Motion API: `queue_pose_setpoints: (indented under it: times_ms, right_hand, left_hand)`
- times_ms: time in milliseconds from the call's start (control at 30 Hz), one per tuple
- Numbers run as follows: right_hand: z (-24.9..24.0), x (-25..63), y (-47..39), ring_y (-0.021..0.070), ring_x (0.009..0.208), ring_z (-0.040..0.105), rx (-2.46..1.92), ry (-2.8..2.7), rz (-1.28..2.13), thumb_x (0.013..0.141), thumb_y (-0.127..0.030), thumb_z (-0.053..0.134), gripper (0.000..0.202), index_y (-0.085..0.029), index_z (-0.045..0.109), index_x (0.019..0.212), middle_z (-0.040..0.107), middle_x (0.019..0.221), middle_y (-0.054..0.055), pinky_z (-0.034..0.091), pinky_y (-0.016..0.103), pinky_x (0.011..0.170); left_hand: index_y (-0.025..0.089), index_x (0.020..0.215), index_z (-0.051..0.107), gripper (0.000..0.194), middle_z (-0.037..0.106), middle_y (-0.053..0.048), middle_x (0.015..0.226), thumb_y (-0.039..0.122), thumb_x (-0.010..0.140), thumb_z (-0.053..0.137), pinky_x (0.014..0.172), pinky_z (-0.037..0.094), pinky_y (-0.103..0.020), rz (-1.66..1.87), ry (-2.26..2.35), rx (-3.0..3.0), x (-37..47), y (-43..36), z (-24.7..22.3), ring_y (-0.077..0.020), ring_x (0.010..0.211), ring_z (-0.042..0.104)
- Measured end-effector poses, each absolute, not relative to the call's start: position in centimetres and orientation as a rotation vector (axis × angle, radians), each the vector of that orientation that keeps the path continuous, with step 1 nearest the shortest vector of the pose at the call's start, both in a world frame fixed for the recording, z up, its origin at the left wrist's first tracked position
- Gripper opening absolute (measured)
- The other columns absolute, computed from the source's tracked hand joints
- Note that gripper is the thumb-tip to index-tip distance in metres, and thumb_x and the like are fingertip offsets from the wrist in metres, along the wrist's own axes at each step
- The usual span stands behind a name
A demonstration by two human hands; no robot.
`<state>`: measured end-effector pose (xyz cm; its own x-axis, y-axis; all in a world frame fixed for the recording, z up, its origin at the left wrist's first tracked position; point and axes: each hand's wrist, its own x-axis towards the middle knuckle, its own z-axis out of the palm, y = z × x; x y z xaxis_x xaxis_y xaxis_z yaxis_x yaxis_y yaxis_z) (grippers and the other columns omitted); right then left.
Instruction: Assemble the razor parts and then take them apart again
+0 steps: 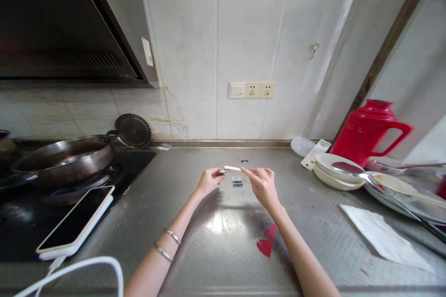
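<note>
Head view:

1. The left hand (209,181) has its thumb and finger close together, pinching a tiny dark bit (222,173). The bit is too small to tell what it is.
2. The right hand (263,186) pinches one end of a thin white stick (232,168). The stick points at the left hand, and its far end is near the dark bit.
3. A little clear box (237,180) sits on the shiny metal counter (209,260), between the two hands. It has something dark in it, too small to make out.
4. A small black piece (244,161) lies just past the right hand's fingers.
5. A red patch (267,241) is on the counter, closer to the person than the right hand and partly beside the right arm.
6. Two silver bracelets (167,244) are on the left arm, well behind the left hand.
7. Left of the left hand are a phone (76,218) on a white block (62,251), a white cord (101,260), and a big pan (66,162) on the black stove (21,227).
8. Right of the right hand are a white paper (385,236), two stacked bowls (337,181), a white card (316,154) and a red jug (365,132).
</note>
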<state>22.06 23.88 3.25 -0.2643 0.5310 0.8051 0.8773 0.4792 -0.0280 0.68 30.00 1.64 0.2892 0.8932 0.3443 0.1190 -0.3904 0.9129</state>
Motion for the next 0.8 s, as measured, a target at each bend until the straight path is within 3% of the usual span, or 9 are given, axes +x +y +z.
queue_pose_setpoints:
  times_ms: [800]
  right_hand:
    - [3.26, 22.08, 23.84, 0.0135, 0.082, 0.052, -1.154, -1.924, -0.521, 0.087, -0.012, 0.043, 0.043, -0.033, 0.05, 0.124, 0.061, 0.09, 0.003, 0.028, 0.037, 0.09]
  left_hand:
    - [0.012, 0.07, 0.062, 0.014, 0.063, -0.002, 0.068, 0.023, 0.063, 0.068, 0.066, 0.044, -0.023, 1.213, 0.888, 1.67, 0.75, 29.93, 1.83, -0.0125, 0.065, 0.057]
